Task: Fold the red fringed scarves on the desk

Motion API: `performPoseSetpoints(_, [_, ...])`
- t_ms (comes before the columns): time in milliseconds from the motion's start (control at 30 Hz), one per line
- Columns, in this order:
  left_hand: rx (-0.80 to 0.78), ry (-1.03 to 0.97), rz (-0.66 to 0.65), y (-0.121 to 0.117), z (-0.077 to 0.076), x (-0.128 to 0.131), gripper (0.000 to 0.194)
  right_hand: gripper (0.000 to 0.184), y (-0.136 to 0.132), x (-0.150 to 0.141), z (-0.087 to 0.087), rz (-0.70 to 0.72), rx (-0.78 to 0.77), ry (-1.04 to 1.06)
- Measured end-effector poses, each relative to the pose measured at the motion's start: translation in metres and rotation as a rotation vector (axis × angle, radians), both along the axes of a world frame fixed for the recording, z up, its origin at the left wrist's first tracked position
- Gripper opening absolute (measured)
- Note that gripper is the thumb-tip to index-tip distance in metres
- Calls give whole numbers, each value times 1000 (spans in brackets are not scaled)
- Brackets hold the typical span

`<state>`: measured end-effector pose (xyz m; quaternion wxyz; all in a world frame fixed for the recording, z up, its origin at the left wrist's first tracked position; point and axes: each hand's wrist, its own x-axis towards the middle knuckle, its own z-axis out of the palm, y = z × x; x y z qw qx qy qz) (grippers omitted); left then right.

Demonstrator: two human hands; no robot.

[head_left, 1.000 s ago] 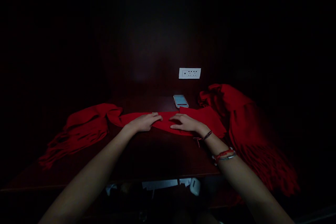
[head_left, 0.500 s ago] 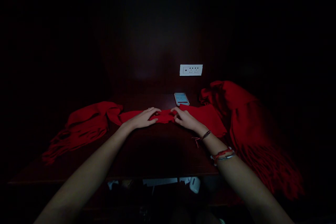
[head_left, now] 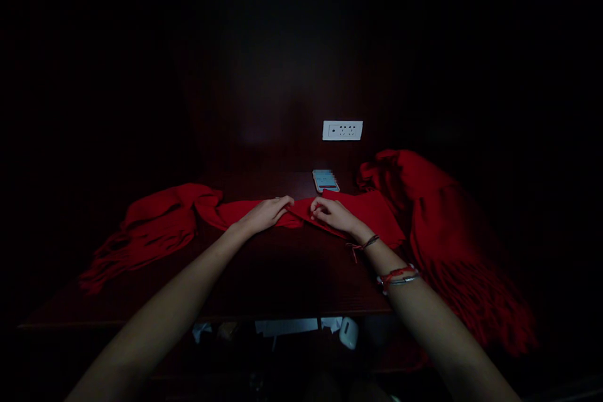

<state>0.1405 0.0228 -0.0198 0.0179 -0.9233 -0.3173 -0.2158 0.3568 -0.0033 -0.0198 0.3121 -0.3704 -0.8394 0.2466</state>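
A long red scarf [head_left: 367, 210] lies across the dark table, with a bunched, fringed end [head_left: 155, 226] at the left. My left hand [head_left: 268, 213] is closed, thumb and fingers pinching the scarf's narrow middle part. Just right of it, my right hand [head_left: 333, 213] has its fingers curled in against the thumb, over the wider flat stretch of the scarf. Whether cloth is caught between those right fingers is hard to see. From the left hand's fingertips, a slanting lower edge of the scarf runs to beneath the right hand.
More red fringed cloth [head_left: 443, 220] is heaped at the right, its fringe hanging over the table edge. A lit phone [head_left: 325, 181] lies behind the scarf, below a white wall socket [head_left: 342, 130]. Under the tabletop [head_left: 282, 289] are papers [head_left: 287, 326] and a white rounded case [head_left: 348, 333].
My left hand has moved slightly right and closed more on the scarf. My right hand's fingers have curled inward. The scarf between the hands now shows a slanting fold edge.
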Motion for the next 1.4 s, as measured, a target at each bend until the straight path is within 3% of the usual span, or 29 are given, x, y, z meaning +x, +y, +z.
performPoseSetpoints(133, [75, 35, -22, 1, 0, 3, 19, 28, -7, -4, 4, 21, 133, -76])
performPoseSetpoints(400, [227, 199, -57, -10, 2, 5, 20, 14, -2, 2, 4, -91, 310, -107])
performPoseSetpoints(600, [317, 215, -37, -14, 0, 19, 20, 17, -2, 5, 8, -98, 327, -218])
performPoseSetpoints(767, [301, 117, -76, -18, 6, 16, 21, 29, -12, 6, 14, -5, 320, -357])
performPoseSetpoints(933, [275, 147, -62, -21, 11, 9, 20, 17, -19, 2, 15, -91, 416, -522])
performPoseSetpoints(1133, [290, 230, 34, -27, 12, 13, 24, 19, -28, -12, 7, -178, 543, -708])
performPoseSetpoints(1267, [274, 292, 38, -28, 13, 11, 22, 18, -33, -12, 1, -220, 667, -688])
performPoseSetpoints(1400, [195, 321, 5, -32, 12, 11, 23, 18, -34, -1, -4, -168, 722, -609])
